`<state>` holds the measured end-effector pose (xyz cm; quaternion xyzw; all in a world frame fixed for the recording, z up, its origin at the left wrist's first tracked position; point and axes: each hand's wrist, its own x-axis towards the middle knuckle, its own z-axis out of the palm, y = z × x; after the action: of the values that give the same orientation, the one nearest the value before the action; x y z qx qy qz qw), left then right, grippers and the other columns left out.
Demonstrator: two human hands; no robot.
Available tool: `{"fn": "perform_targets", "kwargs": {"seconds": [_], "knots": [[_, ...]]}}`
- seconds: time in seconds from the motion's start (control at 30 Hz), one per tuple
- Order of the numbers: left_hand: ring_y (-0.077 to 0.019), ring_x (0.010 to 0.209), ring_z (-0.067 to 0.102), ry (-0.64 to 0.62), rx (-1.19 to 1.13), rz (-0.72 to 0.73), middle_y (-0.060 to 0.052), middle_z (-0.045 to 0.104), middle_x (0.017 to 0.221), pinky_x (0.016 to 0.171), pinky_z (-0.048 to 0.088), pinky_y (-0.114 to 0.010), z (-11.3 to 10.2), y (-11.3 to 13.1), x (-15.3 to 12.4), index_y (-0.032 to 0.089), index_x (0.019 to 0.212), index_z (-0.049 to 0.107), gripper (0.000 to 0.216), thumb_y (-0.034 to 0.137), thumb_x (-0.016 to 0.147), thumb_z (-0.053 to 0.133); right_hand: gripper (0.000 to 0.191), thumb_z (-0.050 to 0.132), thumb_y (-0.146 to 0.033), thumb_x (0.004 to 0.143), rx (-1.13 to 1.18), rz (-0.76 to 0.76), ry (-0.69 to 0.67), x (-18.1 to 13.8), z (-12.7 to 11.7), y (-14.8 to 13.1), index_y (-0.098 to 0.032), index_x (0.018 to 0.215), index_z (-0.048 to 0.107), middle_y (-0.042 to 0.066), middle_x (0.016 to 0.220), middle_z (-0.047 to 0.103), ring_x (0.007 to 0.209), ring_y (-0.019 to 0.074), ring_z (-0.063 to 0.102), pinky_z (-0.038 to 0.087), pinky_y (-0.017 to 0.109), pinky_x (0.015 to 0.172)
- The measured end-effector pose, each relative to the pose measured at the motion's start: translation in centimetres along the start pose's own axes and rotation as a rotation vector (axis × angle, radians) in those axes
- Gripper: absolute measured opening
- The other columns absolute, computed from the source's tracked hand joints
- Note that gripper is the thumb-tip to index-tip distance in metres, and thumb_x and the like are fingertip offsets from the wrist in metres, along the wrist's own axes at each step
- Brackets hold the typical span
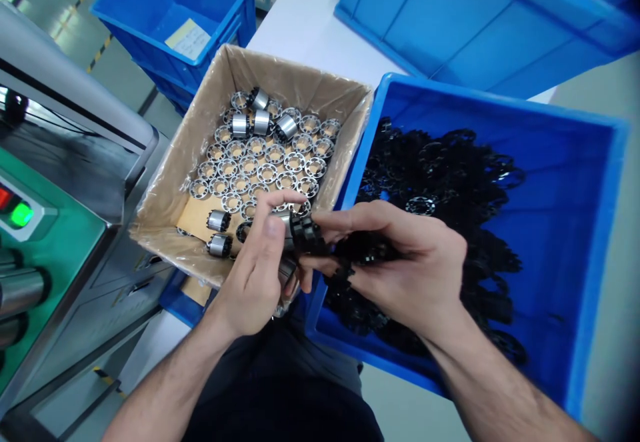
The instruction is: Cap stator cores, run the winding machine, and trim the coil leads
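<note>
Fingers of my left hand were curled around a silver metal cylinder above the near right corner of a brown cardboard box lined with clear plastic. Its long axis lay roughly sideways, the black toothed end pointing at my right hand. Those right fingers, bent narrow, touched that end and held more dark toothed pieces, too shadowed to count. My left thumb and fingers hid much of the cylinder; a second silver cylinder showed only partly beneath. Upright silver rings filled much of the box, its near right part blocked by my left hand. My right hand and forearm covered part of the blue plastic bin and its black heap.
</note>
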<state>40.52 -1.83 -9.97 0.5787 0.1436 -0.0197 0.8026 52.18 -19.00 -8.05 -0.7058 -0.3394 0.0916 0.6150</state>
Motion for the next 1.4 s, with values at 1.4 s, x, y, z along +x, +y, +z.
{"fn": "perform_targets", "kwargs": {"seconds": [1.4], "knots": [[-0.0144, 0.062, 0.071, 0.179, -0.181, 0.167, -0.006, 0.084, 0.102, 0.049, 0.049, -0.023, -0.1, 0.7, 1.2, 0.024, 0.119, 0.077, 0.061, 0.081, 0.119, 0.058, 0.045, 0.112, -0.017, 0.085, 0.219, 0.185, -0.052, 0.6, -0.6, -0.9, -0.034, 0.122, 0.095, -0.002, 0.101, 0.096, 0.087, 0.0213, 0.094, 0.079, 0.028, 0.083]]}}
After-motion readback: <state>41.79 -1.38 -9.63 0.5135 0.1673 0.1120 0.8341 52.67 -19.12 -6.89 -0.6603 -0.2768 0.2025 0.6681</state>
